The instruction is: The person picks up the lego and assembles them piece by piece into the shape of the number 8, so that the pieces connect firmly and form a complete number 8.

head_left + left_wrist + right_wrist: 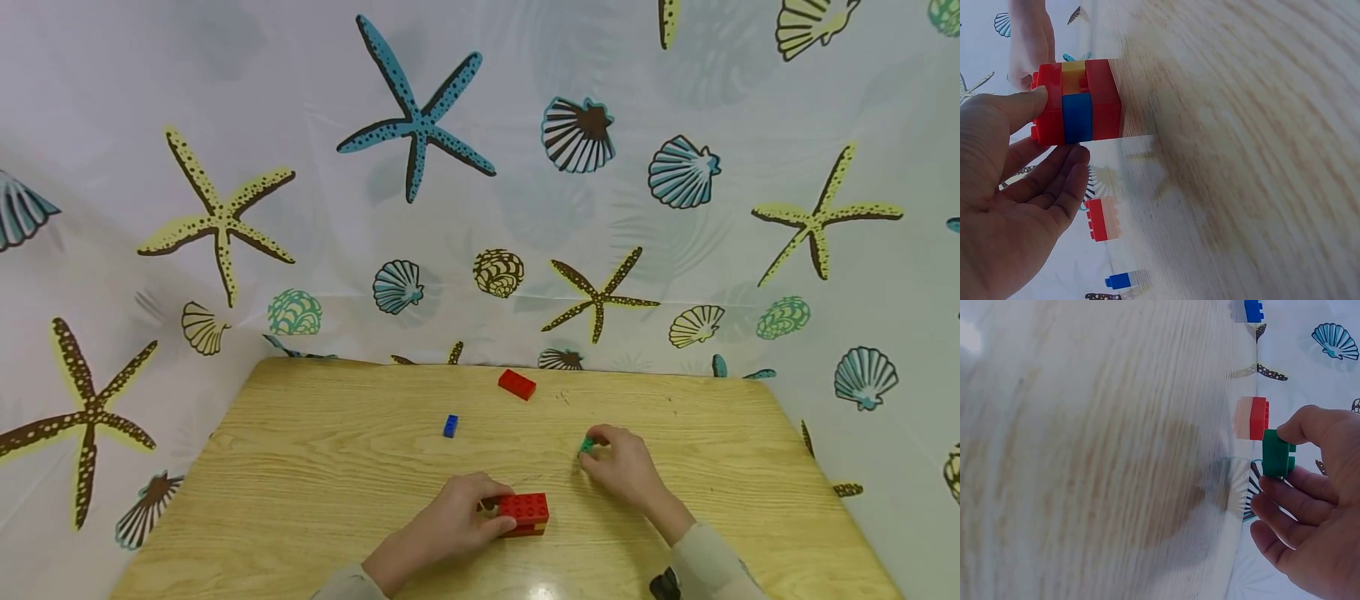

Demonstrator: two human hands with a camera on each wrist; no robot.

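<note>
Near the front of the table, my left hand (459, 517) holds a stack of toy building bricks (525, 510) between thumb and fingers. The left wrist view shows its layers: a red brick (1051, 103) on top, a yellow brick (1074, 76) and a blue brick (1077, 117) side by side in the middle, and another red brick (1103, 100) at the bottom. To the right and farther back, my right hand (628, 471) pinches a small green brick (1275, 453) between thumb and fingertips. The green brick is apart from the stack.
A loose red brick (517, 384) lies near the table's back edge. Left of it and closer sits a small blue brick (450, 426). The wooden table (322, 450) meets a white curtain (322, 208) printed with starfish and shells at the back and sides.
</note>
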